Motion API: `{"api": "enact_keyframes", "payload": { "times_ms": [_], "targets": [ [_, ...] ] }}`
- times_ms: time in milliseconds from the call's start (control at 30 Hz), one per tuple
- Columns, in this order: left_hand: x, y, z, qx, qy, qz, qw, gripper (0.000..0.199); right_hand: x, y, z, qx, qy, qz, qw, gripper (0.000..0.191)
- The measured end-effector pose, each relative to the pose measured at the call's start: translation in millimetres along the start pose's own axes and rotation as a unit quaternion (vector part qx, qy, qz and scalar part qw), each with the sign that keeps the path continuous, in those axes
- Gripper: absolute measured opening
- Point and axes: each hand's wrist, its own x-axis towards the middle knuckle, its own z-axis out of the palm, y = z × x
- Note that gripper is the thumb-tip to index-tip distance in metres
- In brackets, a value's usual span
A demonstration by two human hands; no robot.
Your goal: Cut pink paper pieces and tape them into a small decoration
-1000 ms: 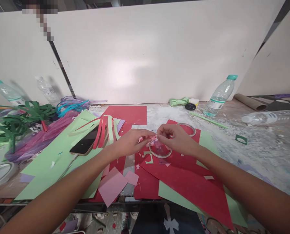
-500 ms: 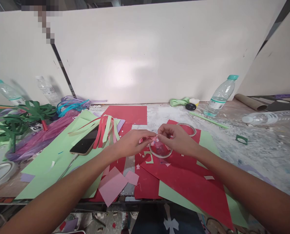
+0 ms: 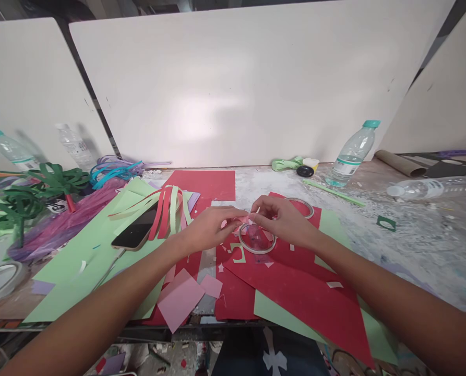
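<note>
My left hand [image 3: 211, 225] and my right hand [image 3: 282, 218] meet fingertip to fingertip above red paper [image 3: 303, 282]. Between them is a small piece of pink paper [image 3: 245, 220], partly covered by the fingers. Thumb and forefinger of my right hand pinch at its edge; the left fingers close on its other side. Just below lies a roll of tape [image 3: 252, 253], seen as a ring with red paper showing through. A pale green paper scrap with a round cut-out [image 3: 238, 255] rests beside the roll. Another tape ring [image 3: 311, 208] sits partly behind my right hand.
On the left, a phone [image 3: 133, 232] and red and green paper strips [image 3: 166, 209] lie on green sheets [image 3: 70, 282]. Pink squares [image 3: 180, 300] are near the front edge. A water bottle [image 3: 352, 156] stands back right; another bottle [image 3: 432, 189] lies on its side.
Both hands stay close together over the tape roll, with only slight finger shifts. The view has moved a little, and a person's blurred part at top left is gone.
</note>
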Motion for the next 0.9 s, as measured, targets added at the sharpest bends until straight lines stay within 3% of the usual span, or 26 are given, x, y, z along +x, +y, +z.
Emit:
{"api": "enact_keyframes", "payload": {
  "times_ms": [167,367,500,633,900],
  "targets": [
    [0.5,0.1,-1.0,-0.07,0.012,-0.028,0.997,0.028,1.3,0.1,-2.7,0.027,0.024,-0.011,0.999,0.017],
    [0.6,4.1,0.3,-0.083,-0.002,-0.025,0.996,0.026,1.1,-1.8,-0.2,0.036,-0.026,-0.004,0.999,0.023],
    [1.2,3.3,5.1,-0.04,0.033,-0.05,0.997,0.022,2.0,-1.2,2.0,0.044,0.01,0.004,0.999,0.02],
    [1.9,4.0,7.1,-0.027,0.069,-0.052,0.996,0.018,1.9,-1.1,3.0,0.07,0.007,0.012,0.997,0.018],
    [5.0,3.6,5.1,-0.113,0.079,-0.071,0.988,0.024,-0.7,-6.1,1.7,0.122,-0.019,0.03,0.992,0.016]
  ]
}}
